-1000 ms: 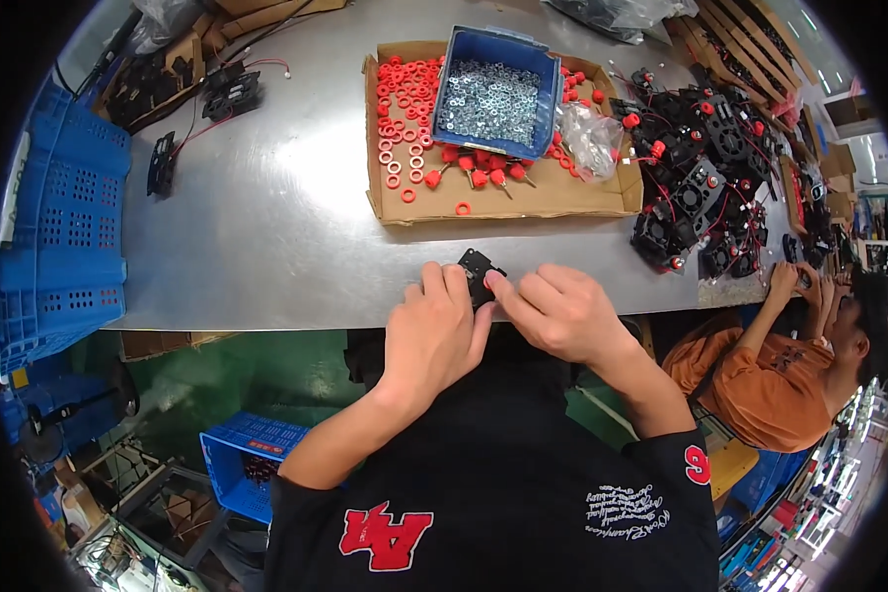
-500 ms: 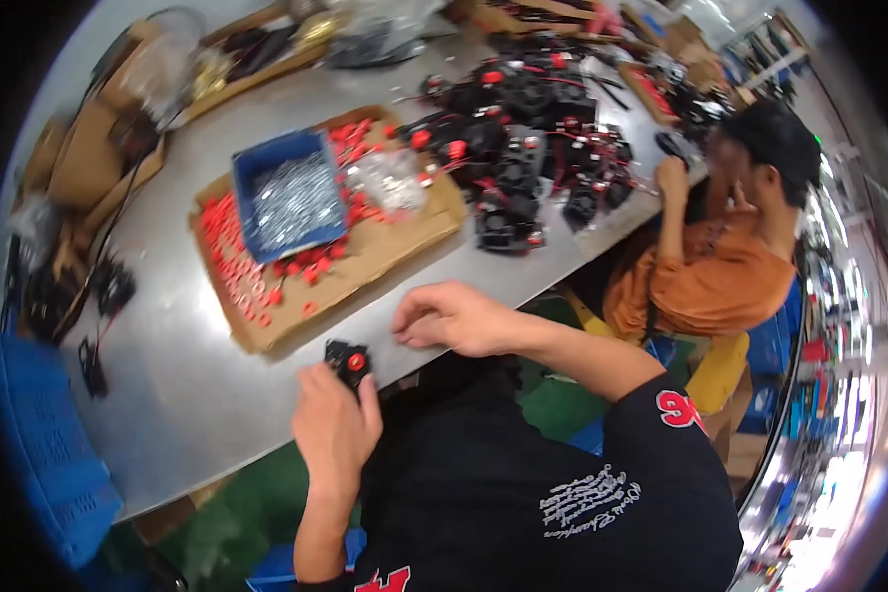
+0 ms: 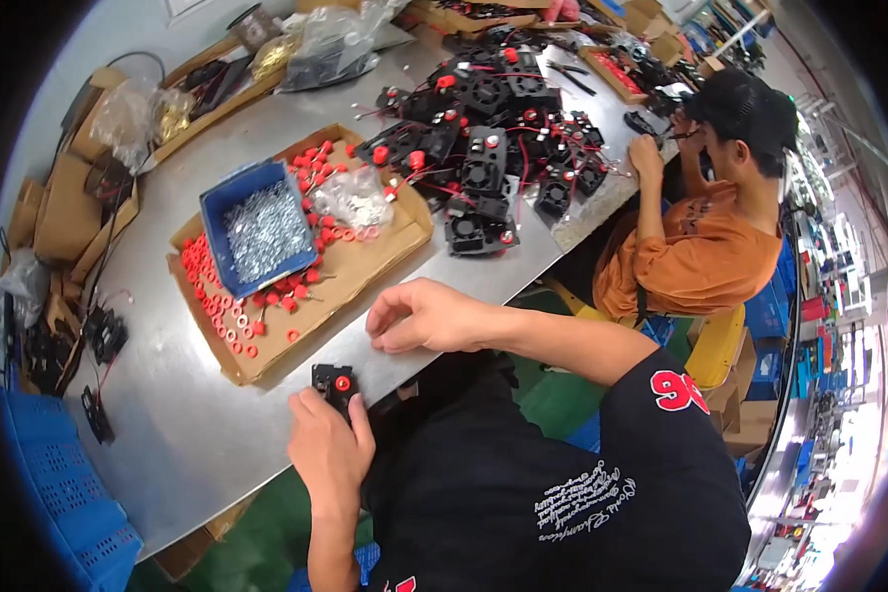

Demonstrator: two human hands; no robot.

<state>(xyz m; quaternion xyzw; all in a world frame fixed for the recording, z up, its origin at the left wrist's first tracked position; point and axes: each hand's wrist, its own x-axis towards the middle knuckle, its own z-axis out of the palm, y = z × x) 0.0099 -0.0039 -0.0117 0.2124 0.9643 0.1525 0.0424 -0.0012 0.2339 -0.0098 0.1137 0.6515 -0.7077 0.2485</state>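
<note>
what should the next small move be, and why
Probably move the right hand to the blue bin for one metal piece: nothing shows in that hand and the bin is well filled, while the left hand holds the black part with its red piece facing up.

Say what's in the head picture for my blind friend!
The left hand holds a black part with a red piece at a metal table; the right hand is nearby. Beyond lie a cardboard tray and black fans.
</note>
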